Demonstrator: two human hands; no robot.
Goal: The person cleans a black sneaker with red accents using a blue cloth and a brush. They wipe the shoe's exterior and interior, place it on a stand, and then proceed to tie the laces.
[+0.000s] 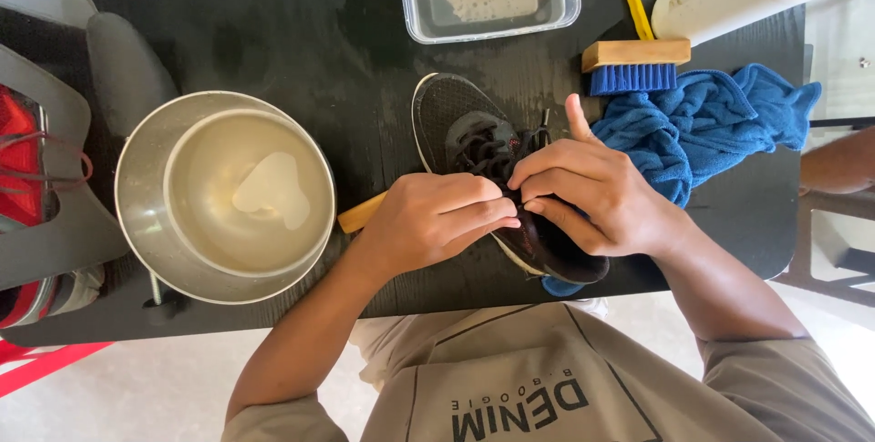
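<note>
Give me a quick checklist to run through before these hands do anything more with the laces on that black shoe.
1. Both hands on the laces: ok. The left hand and right hand meet over the black shoe.
2. Shoe resting on the table: ok, though its heel end sits close to the near edge.
3. Metal bowl of cloudy water apart from the left hand: ok, but close beside the forearm.
4. Blue-bristled brush and blue towel within reach: ok, right of the shoe.
5. Laces loose or knotted: cannot tell, fingers cover them.
6. Table surface dry: not ok, wet patches show.
</note>
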